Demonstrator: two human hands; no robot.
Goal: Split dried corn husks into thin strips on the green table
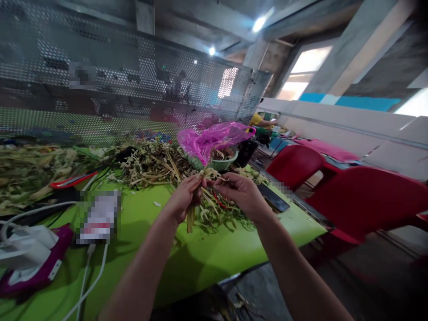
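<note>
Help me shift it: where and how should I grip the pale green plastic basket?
Probably pinch the pale green plastic basket by its right rim, coming from the near side: that curved edge is uncovered, while the translucent pink plastic bag drapes over its left part.

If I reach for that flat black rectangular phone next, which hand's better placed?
Likely your right hand: nearer the phone, though busy too; your left hand grips pale yellowish plant stalks.

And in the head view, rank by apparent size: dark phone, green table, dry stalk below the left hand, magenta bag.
1. Green table
2. Magenta bag
3. Dark phone
4. Dry stalk, as visible; its upper part is hidden by the left hand
</note>
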